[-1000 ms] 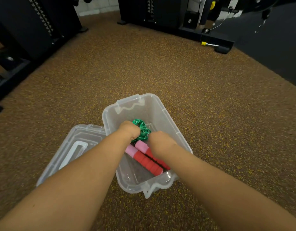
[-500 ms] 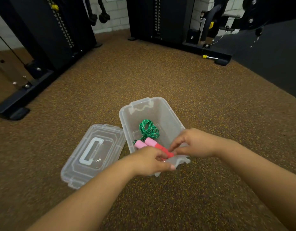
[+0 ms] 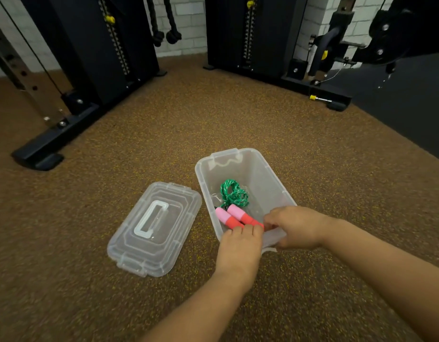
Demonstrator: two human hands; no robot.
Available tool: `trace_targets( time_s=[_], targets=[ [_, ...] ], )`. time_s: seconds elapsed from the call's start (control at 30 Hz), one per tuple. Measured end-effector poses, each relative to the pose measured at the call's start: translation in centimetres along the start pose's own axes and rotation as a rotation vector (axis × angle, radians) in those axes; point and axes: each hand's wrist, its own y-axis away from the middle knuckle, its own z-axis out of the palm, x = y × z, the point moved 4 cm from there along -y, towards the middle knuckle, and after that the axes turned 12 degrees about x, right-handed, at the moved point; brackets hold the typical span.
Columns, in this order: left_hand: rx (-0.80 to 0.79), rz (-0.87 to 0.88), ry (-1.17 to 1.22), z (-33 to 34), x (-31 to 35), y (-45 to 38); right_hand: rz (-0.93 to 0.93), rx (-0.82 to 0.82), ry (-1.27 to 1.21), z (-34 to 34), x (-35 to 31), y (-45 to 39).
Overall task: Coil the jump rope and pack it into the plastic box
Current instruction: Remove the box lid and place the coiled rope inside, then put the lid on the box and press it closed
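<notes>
Clear plastic box (image 3: 267, 174) on brown speckled floor, lid off. Green coiled jump rope (image 3: 233, 193) bunched in box middle, its two pink-and-red foam handles (image 3: 232, 217) lying side by side, slanting twd near end. My L hand (image 3: 239, 245) at near rim, fingertips (image 3: 248, 229) curled over it, touching red handle ends. R hand (image 3: 296, 227) at near-right corner, fingers bent on rim; grip on handle can't tell. Clear plastic lid w/ white handle (image 3: 155, 228) flat just left of box.
</notes>
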Motion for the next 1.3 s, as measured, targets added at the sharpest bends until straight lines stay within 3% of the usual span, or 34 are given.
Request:
trace_targets(
  time_s=[0.13,0.23,0.3,0.37,0.43,0.47,0.57,0.73,0.9,1.1,1.2,1.3],
  targets=[
    [-0.026,-0.002,0.206,-1.4,-1.4,0.3,0.089,-0.142,-0.088,-0.1,0.0,-0.6],
    [0.214,-0.028,0.433,-4.2,-5.5,1.8,0.148,-0.229,-0.405,-1.2,-1.3,-1.2],
    [0.343,-0.168,0.511,-5.1,-9.9,3.0,0.148,-0.098,-0.644,-2.9,-3.0,-2.3],
    [0.393,-0.357,0.513,-4.6,-14.9,4.4,0.122,0.185,-0.743,-4.8,-5.4,-3.7],
    [0.326,-0.509,0.445,-2.6,-19.7,5.7,0.120,0.392,-0.800,-5.6,-8.5,-5.0],
    [0.252,-0.581,0.403,-1.2,-21.8,6.5,0.111,0.415,-0.841,-5.3,-10.2,-5.6],
    [0.034,-0.738,0.339,2.8,-26.9,8.9,0.083,0.300,-0.907,-2.2,-15.5,-7.2],
    [-0.143,-0.868,0.346,6.4,-31.1,10.8,0.183,0.072,-0.756,7.5,-19.2,-9.0],
    [-0.161,-1.010,0.424,8.1,-32.4,9.6,0.434,0.018,-0.702,11.8,-17.5,-10.8],
    [-0.154,-1.087,0.431,8.0,-31.4,9.2,0.490,-0.077,-0.749,13.4,-19.0,-12.6],
    [-0.209,-1.205,0.288,6.6,-30.8,9.5,0.554,0.114,-0.918,12.6,-19.2,-12.5],
    [-0.302,-1.321,0.402,5.9,-30.8,10.2,0.525,0.295,-1.020,9.3,-18.6,-11.5]
  ],
)
